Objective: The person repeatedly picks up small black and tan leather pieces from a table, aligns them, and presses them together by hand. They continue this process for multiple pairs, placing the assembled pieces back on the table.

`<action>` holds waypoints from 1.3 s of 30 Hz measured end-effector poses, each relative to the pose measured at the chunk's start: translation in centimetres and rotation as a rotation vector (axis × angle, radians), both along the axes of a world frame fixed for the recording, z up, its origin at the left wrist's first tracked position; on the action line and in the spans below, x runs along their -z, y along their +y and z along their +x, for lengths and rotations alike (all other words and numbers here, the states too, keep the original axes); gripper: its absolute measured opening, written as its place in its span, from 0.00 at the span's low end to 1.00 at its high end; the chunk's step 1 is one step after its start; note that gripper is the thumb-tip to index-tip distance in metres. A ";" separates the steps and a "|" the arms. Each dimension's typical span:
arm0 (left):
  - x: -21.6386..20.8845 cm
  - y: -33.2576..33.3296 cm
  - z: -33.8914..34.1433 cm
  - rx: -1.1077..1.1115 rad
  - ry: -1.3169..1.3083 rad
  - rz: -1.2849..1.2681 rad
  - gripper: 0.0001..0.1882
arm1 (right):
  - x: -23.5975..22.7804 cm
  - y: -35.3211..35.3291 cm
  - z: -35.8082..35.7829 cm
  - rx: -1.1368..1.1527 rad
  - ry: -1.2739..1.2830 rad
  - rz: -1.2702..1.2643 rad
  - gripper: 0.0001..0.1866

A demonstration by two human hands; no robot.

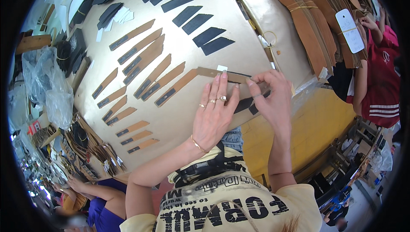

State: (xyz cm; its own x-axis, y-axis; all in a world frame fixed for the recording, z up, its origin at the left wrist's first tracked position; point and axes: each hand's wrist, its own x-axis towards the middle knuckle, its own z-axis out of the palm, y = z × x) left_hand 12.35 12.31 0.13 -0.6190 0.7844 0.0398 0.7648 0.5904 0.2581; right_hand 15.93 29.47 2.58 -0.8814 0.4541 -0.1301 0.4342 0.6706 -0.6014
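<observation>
the left hand (213, 114) lies flat with fingers spread, pressing on a tan leather strip (205, 73) at the near edge of the beige worktable (239, 22); it grasps nothing. just beside it, the right hand (270, 99) pinches the same strip's end, where a black piece (244, 104) sits under the fingers. farther away lie rows of tan strips with black inserts (141, 57), then black cut pieces (200, 27), and stacked brown leather (311, 22) at the far right.
</observation>
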 end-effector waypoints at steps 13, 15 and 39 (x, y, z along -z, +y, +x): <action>-0.3 0.0 0.1 -0.021 -0.088 -0.014 0.27 | 0.2 -0.1 -0.1 -0.019 0.024 0.056 0.06; -0.2 0.1 0.2 -0.034 -0.110 -0.007 0.29 | 0.2 -0.2 -0.1 -0.010 0.021 0.053 0.06; -0.8 0.7 0.4 0.025 0.040 -0.151 0.28 | 0.7 -1.8 2.2 -0.235 0.085 0.418 0.23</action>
